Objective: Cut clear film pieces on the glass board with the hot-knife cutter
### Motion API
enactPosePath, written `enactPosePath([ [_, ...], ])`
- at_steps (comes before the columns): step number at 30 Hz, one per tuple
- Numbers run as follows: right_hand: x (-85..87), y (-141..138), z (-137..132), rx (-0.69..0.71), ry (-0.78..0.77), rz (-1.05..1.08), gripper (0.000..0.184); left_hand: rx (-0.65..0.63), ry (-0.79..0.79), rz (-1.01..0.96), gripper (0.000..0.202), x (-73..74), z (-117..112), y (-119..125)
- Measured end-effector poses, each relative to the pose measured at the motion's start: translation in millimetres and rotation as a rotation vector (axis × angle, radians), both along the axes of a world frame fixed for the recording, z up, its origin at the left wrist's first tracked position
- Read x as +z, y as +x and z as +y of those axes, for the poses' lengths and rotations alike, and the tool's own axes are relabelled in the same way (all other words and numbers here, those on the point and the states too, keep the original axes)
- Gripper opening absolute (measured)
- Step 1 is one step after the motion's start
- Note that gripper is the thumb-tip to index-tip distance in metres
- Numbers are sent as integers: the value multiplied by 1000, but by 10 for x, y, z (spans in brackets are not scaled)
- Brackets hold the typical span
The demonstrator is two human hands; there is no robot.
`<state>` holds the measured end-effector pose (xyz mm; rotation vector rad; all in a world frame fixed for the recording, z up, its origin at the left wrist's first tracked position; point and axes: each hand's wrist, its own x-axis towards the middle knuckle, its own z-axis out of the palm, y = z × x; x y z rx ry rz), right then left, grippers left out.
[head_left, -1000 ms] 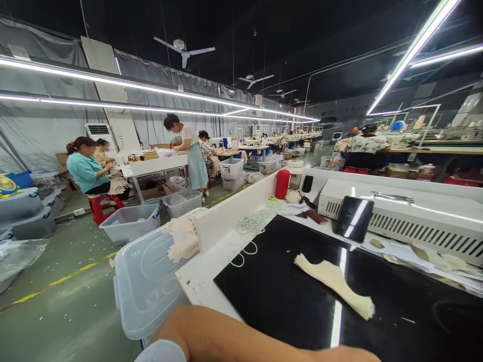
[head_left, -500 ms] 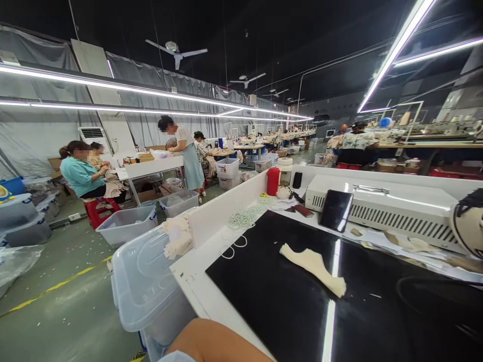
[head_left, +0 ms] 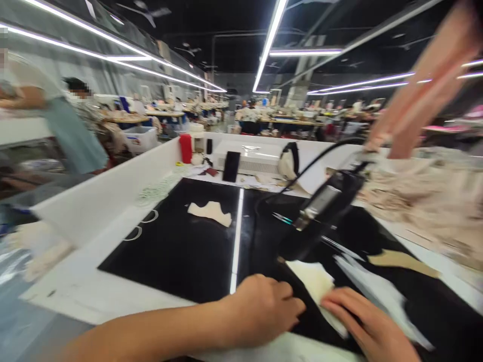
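Note:
My left hand [head_left: 264, 311] is over the front edge of the black work mat [head_left: 166, 241], its fingers curled closed; what they hold, if anything, is hidden. Just to its right, my right hand [head_left: 372, 327] pinches the side of a cream fabric piece [head_left: 311, 279] lying on the mat. Beyond the hands is a dark, blurred tool [head_left: 320, 201] with a black cable. A small pointed tool with teal on it [head_left: 282, 218] rests beside that. Another cream cutout [head_left: 211, 212] lies flat farther left. Right of my right hand are a whitish sheet [head_left: 385, 291] and a tan strip [head_left: 403, 262].
Pale fabric [head_left: 422, 196] is heaped at right, with blurred pink fabric [head_left: 433, 90] rising above it. A white partition [head_left: 101, 186] borders the left side. A phone [head_left: 231, 167] and red container [head_left: 185, 148] stand at the back. Co-workers are visible beyond.
The view has swung right, bringing both my hands, the corded tool and the pale fabric heap into sight. Earlier, only part of my arm showed at the bottom. The cream cutout stays on the mat.

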<state>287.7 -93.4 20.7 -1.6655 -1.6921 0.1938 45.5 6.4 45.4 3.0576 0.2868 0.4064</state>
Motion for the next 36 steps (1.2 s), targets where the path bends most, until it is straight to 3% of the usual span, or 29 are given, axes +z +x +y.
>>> enactPosePath([
  [2, 151, -98, -109, -46, -152, 88, 44, 3, 6, 59, 15, 89, 2, -41],
  [9, 322, -337, 8, -145, -203, 121, 34, 102, -39, 221, 42, 268, -57, 0],
  [22, 315, -369, 21, -200, -237, 255, 40, 103, -21, 219, 45, 248, -50, 61],
  [36, 515, -250, 130, -338, -129, 528, 47, 116, -84, 278, 40, 321, -38, 88],
])
